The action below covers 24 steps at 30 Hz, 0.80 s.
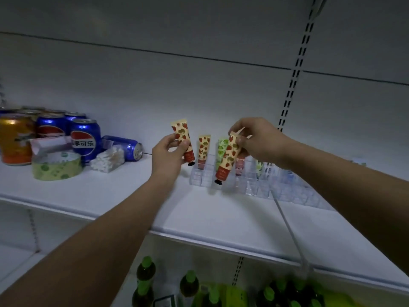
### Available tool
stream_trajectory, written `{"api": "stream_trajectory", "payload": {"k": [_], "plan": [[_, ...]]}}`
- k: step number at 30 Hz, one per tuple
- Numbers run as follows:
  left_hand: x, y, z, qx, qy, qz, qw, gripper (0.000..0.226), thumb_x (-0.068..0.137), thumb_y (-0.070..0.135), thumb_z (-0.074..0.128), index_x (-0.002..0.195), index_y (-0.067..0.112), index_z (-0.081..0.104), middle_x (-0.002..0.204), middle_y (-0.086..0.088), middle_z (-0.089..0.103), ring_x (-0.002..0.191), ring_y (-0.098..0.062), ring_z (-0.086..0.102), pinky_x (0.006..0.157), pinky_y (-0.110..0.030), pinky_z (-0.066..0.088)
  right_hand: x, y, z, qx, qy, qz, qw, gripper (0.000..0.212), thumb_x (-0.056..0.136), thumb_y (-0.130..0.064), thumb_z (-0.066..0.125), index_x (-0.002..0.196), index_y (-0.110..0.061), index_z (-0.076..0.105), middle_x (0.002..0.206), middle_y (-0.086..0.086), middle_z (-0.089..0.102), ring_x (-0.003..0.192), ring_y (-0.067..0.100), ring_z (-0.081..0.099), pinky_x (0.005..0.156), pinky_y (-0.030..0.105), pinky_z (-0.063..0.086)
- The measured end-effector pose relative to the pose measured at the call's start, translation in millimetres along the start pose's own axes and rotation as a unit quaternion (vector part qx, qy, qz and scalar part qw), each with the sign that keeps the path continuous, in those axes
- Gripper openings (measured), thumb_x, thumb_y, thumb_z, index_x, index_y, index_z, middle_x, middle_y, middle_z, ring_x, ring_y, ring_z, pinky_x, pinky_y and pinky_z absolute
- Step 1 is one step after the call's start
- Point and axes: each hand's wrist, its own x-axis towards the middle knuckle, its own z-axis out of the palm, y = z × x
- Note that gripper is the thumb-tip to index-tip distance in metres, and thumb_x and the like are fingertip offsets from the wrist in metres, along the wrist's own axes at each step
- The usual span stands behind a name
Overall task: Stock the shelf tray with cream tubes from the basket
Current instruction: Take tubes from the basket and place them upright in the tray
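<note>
Dim shelf point(124, 196); clear tray point(254, 185) indistinct, left hand point(170, 156) and right hand point(259, 142) each pinching a tube.

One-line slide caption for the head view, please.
Left hand and right hand each hold a strawberry tube over the clear tray.

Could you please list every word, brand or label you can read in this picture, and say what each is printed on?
"事可乐": on the upright blue Pepsi can nearest the roll of tape; its first character is hidden.
Red band of the strawberry cream tube in the right hand: lettering there, too blurred to read.
Tube in the left hand, orange can, green bottles: print unreadable.
</note>
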Motion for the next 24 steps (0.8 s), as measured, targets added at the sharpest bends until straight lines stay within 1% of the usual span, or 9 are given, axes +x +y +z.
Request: {"api": "stream_trajectory", "payload": {"k": [3, 5, 8, 10, 12, 15, 18, 20, 24], "plan": [[12, -19, 4, 0.013, 0.021, 0.009, 1.0, 0.033, 0.091, 0.022, 0.066, 0.123, 0.019, 0.058, 0.106, 0.008, 0.064, 0.091, -0.012, 0.068, 0.084, -0.034, 0.058, 23, 6, 12, -0.032, -0.004, -0.006, 0.999, 0.015, 0.097, -0.005, 0.052, 0.096, -0.014, 0.063, 0.096, 0.005, 0.066, 0.083, 0.018, 0.067, 0.07, 0.027, 0.059], [16, -27, 1, 0.004, 0.014, 0.005, 1.0, 0.031, 0.091, 0.022, 0.066, 0.121, 0.021, 0.059, 0.108, 0.007, 0.065, 0.092, -0.012, 0.069, 0.089, -0.039, 0.057, 38, 8, 14, -0.047, -0.002, -0.003, 0.999, 0.014, 0.097, -0.006, 0.053, 0.097, -0.011, 0.066, 0.097, 0.005, 0.066, 0.082, 0.016, 0.067, 0.069, 0.024, 0.057], [19, -30, -3, 0.01, 0.018, 0.007, 1.0, 0.029, 0.091, 0.024, 0.066, 0.119, 0.027, 0.058, 0.103, 0.016, 0.063, 0.092, -0.006, 0.067, 0.089, -0.037, 0.056, 57, 9, 11, -0.047, 0.019, 0.006, 0.999, 0.013, 0.096, -0.006, 0.054, 0.103, -0.005, 0.064, 0.099, 0.01, 0.065, 0.082, 0.018, 0.068, 0.069, 0.025, 0.059], [20, -31, -4, 0.006, 0.015, 0.008, 1.0, 0.026, 0.092, 0.024, 0.065, 0.116, 0.03, 0.057, 0.103, 0.016, 0.063, 0.095, -0.007, 0.066, 0.09, -0.037, 0.056, 68, 7, 10, -0.059, 0.051, -0.005, 0.997, 0.015, 0.095, -0.006, 0.054, 0.106, -0.006, 0.063, 0.1, 0.008, 0.065, 0.083, 0.018, 0.068, 0.069, 0.026, 0.059], [19, -30, -3, 0.007, 0.004, 0.008, 1.0, 0.028, 0.092, 0.024, 0.064, 0.118, 0.029, 0.057, 0.106, 0.013, 0.063, 0.096, -0.007, 0.066, 0.089, -0.035, 0.056, 79, 4, 11, -0.109, 0.101, -0.036, 0.988, 0.018, 0.096, -0.008, 0.055, 0.111, -0.008, 0.065, 0.104, 0.004, 0.065, 0.089, 0.017, 0.065, 0.076, 0.028, 0.058], [18, -29, -1, 0.008, -0.001, 0.01, 1.0, 0.029, 0.092, 0.023, 0.065, 0.12, 0.027, 0.058, 0.104, 0.014, 0.062, 0.094, -0.005, 0.065, 0.088, -0.032, 0.057, 93, 3, 15, -0.168, 0.155, -0.072, 0.971, 0.022, 0.097, -0.009, 0.054, 0.114, -0.008, 0.067, 0.112, 0.007, 0.066, 0.099, 0.019, 0.063, 0.087, 0.032, 0.055], [18, -29, -1, 0.009, -0.002, 0.008, 1.0, 0.035, 0.092, 0.023, 0.064, 0.126, 0.023, 0.057, 0.104, 0.015, 0.061, 0.096, -0.007, 0.065, 0.089, -0.032, 0.056, 104, 6, 24, -0.209, 0.151, -0.089, 0.962, 0.024, 0.096, -0.006, 0.053, 0.115, -0.005, 0.067, 0.118, 0.011, 0.066, 0.108, 0.021, 0.061, 0.095, 0.034, 0.052], [18, -28, 0, 0.009, -0.006, 0.006, 1.0, 0.033, 0.092, 0.022, 0.064, 0.125, 0.024, 0.057, 0.103, 0.016, 0.062, 0.096, -0.007, 0.065, 0.088, -0.032, 0.057, 108, 10, 32, -0.223, 0.144, -0.095, 0.96, 0.024, 0.096, -0.004, 0.053, 0.116, -0.005, 0.067, 0.119, 0.012, 0.066, 0.109, 0.022, 0.062, 0.097, 0.034, 0.051], [18, -29, 2, 0.017, -0.019, 0.007, 1.0, 0.029, 0.091, 0.022, 0.065, 0.118, 0.029, 0.058, 0.101, 0.019, 0.062, 0.097, -0.006, 0.065, 0.089, -0.034, 0.057, 111, 18, 47, -0.234, 0.144, -0.109, 0.955, 0.023, 0.095, -0.003, 0.054, 0.112, -0.005, 0.069, 0.114, 0.012, 0.068, 0.103, 0.023, 0.064, 0.091, 0.031, 0.052]]}}
